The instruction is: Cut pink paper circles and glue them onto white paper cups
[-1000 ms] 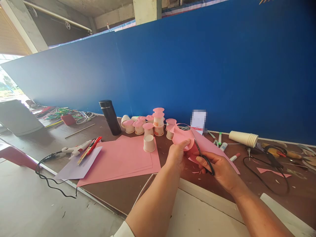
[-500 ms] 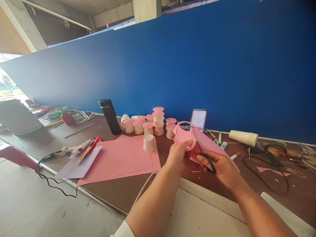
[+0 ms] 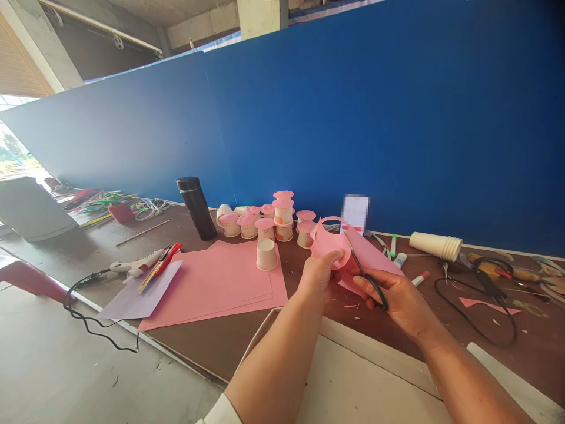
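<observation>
Pinched in my left hand (image 3: 321,274) is a sheet of pink paper (image 3: 327,242) with curved cut edges, raised over the table. My right hand (image 3: 388,294) grips a pair of black-handled scissors (image 3: 373,284), whose blades lie along the paper beside my left thumb. A larger flap of the pink paper (image 3: 375,252) extends to the right behind the scissors. Left of my hands, one white paper cup (image 3: 267,255) stands upside down on flat pink sheets (image 3: 212,280). Behind it are several cups topped with pink paper discs (image 3: 265,224), some of them stacked.
A black bottle (image 3: 196,209) stands at the back. To the left, a glue gun (image 3: 136,264) and a red utility knife (image 3: 159,268) lie on lilac paper (image 3: 152,294). Nested paper cups (image 3: 436,246), markers (image 3: 421,278) and a black cable (image 3: 474,338) are on the right.
The pink flap behind the scissors has shifted and its right end now reaches less far out. My hands have barely moved.
</observation>
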`<control>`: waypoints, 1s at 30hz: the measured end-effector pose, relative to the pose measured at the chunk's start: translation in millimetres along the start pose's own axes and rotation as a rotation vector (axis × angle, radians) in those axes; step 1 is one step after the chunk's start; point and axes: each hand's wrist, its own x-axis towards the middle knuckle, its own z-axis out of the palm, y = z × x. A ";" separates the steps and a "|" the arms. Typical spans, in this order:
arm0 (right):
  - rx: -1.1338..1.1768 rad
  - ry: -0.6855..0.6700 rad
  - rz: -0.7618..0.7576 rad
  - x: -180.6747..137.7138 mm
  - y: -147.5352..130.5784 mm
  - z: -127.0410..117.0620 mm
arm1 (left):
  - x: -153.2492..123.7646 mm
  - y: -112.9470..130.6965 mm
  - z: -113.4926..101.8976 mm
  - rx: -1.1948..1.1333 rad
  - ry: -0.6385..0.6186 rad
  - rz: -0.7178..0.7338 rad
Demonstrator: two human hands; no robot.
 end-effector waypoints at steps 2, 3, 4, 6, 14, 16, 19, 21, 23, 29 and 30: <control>-0.022 -0.012 -0.017 0.0 0.6 -1.0 | -0.3 0.4 0.2 0.001 -0.005 0.004; -0.032 -0.015 -0.019 -0.1 0.9 -1.5 | -0.5 0.7 0.4 0.003 -0.005 0.004; -0.040 -0.015 -0.016 -0.1 1.1 -1.8 | -0.7 0.9 0.5 0.006 -0.004 0.002; -0.050 -0.012 -0.009 0.0 1.9 -2.5 | -0.9 1.3 0.7 0.011 0.007 -0.001; -0.065 -0.015 -0.015 1.6 10.7 -4.5 | 0.5 0.7 0.3 0.016 0.004 0.008; -0.072 -0.020 -0.016 2.5 12.8 -4.8 | 0.3 1.0 0.5 0.020 -0.003 0.019; -0.089 -0.025 -0.016 3.6 14.0 -5.2 | -0.7 2.0 1.2 0.016 -0.002 0.030; -0.087 -0.030 -0.016 3.4 13.8 -5.5 | -1.3 2.6 1.6 0.015 0.004 0.024; -0.079 -0.031 -0.018 2.4 13.3 -5.8 | -1.7 3.0 1.5 0.017 0.005 0.016; -0.070 -0.037 -0.031 1.8 15.3 -6.8 | -0.8 2.7 -0.8 0.043 0.004 0.004; -0.070 -0.039 -0.034 2.4 16.4 -7.0 | -0.7 2.6 -1.3 0.050 0.005 0.006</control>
